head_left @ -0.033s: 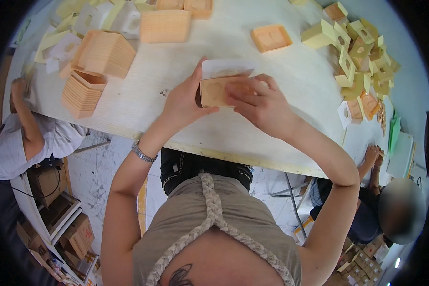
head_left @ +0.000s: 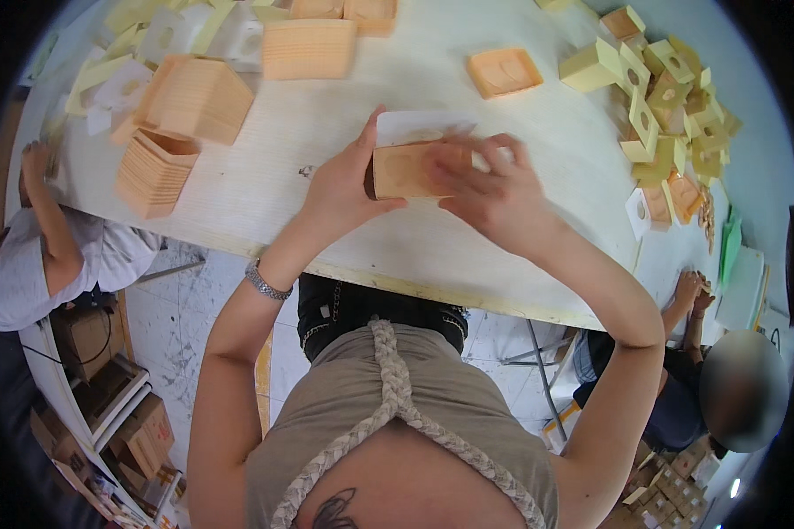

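My left hand (head_left: pixel 348 181) is closed around the left end of a small box (head_left: pixel 406 172) with a tan tray-like inside and a white flap (head_left: pixel 415 125) raised along its far side. Over the box's right end is my right hand (head_left: pixel 490 181), its fingers bent and smeared by motion. The blur hides whether they grip anything. Beyond the box, a single orange tray (head_left: pixel 505 72) lies on the white table (head_left: pixel 326 238).
Stacks of nested orange trays (head_left: pixel 154 176) stand at the left, with another stack (head_left: pixel 309 48) at the back. Yellow and white cut-out boxes (head_left: pixel 163 35) pile up at the far left; more (head_left: pixel 670 97) are heaped at the right. Other people sit at both sides.
My right hand has shifted slightly to the right over the box, its fingers still blurred. My left hand keeps its hold on the box.
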Demonstrator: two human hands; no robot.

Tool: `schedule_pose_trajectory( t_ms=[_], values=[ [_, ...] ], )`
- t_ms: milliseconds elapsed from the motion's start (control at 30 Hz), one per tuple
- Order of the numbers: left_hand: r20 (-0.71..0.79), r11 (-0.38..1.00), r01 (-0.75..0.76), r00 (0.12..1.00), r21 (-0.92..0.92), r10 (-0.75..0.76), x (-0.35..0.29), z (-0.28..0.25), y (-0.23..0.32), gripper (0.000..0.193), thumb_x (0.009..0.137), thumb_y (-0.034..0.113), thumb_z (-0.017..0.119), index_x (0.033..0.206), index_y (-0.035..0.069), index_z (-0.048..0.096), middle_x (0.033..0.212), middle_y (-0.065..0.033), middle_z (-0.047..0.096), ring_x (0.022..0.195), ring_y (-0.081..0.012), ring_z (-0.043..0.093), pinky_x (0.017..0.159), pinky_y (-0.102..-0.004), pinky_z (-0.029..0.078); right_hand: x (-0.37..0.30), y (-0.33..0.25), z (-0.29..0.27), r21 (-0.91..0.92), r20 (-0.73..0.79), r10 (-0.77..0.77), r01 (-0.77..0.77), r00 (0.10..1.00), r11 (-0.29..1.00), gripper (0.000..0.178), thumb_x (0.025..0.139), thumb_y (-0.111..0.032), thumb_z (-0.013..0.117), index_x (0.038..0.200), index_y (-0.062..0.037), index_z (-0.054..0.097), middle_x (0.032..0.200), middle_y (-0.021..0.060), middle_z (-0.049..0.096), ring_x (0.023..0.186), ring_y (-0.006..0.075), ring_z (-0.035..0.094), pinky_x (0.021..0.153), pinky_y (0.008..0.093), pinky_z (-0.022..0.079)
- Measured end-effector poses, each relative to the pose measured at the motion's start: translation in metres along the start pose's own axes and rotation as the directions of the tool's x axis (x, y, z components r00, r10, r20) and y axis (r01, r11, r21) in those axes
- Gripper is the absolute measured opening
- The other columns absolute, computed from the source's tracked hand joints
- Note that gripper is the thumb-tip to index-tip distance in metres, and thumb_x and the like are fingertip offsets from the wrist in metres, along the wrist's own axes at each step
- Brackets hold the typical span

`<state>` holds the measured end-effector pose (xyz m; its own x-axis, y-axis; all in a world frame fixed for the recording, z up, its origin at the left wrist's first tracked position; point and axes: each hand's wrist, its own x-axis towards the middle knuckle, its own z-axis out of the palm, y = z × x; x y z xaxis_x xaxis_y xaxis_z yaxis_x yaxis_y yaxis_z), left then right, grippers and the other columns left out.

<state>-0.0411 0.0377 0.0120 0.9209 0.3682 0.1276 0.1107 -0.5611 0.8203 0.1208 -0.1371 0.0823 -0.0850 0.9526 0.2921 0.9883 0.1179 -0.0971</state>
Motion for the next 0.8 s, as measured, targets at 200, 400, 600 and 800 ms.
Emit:
schedule_pose_trajectory(
  t_ms=[200, 400, 600, 800],
  values=[
    [-0.034, 0.999, -0.036, 0.999, 0.040, 0.037, 0.001, 0.003, 0.002, 0.119, 0.065, 0.026, 0.088, 0.155, 0.011, 0.013, 0.126, -0.0175, 0.059, 0.110, -0.0350, 0.061, 0.085, -0.0383, 0.052, -0.003, -0.011, 0.004, -0.232, 0.034, 0.183, -0.171, 0.982, 0.958, 0.030, 0.071, -0.021, 0.078, 0.098, -0.0105, 0.072, 0.117, -0.0051, 0.066, 0.109, 0.0199, 0.052, 0.097, 0.0444, 0.036],
    [0.025, 0.999, 0.011, 1.000, 0.040, -0.012, -0.001, 0.003, 0.002, 0.122, 0.063, 0.026, 0.090, 0.156, 0.011, 0.012, 0.137, -0.0179, 0.053, 0.116, -0.0338, 0.060, 0.091, -0.0369, 0.051, -0.009, -0.024, 0.033, 0.170, -0.076, 0.320, -0.304, 0.944, 0.937, 0.016, 0.073, -0.019, 0.077, 0.089, -0.0198, 0.073, 0.102, -0.0119, 0.069, 0.107, 0.0169, 0.052, 0.095, 0.0438, 0.033],
    [-0.020, 0.995, -0.067, 0.997, 0.069, 0.069, -0.002, 0.006, 0.000, 0.119, 0.065, 0.028, 0.087, 0.156, 0.011, 0.012, 0.125, -0.0180, 0.058, 0.107, -0.0351, 0.061, 0.084, -0.0386, 0.052, -0.021, -0.009, 0.005, -0.243, -0.022, -0.002, -0.003, 1.000, 0.970, 0.005, 0.074, -0.016, 0.072, 0.078, -0.0142, 0.071, 0.098, -0.0074, 0.066, 0.105, 0.0152, 0.051, 0.097, 0.0456, 0.032],
    [-0.012, 0.991, -0.088, 0.996, 0.105, 0.089, -0.002, 0.004, 0.003, 0.117, 0.066, 0.027, 0.087, 0.154, 0.008, 0.013, 0.121, -0.0188, 0.059, 0.104, -0.0372, 0.060, 0.085, -0.0409, 0.051, -0.013, -0.011, 0.002, -0.075, 0.092, 0.150, -0.144, 0.984, 0.987, 0.006, 0.074, -0.014, 0.069, 0.079, -0.0122, 0.071, 0.098, -0.0040, 0.063, 0.105, 0.0174, 0.051, 0.099, 0.0494, 0.033]
  ],
)
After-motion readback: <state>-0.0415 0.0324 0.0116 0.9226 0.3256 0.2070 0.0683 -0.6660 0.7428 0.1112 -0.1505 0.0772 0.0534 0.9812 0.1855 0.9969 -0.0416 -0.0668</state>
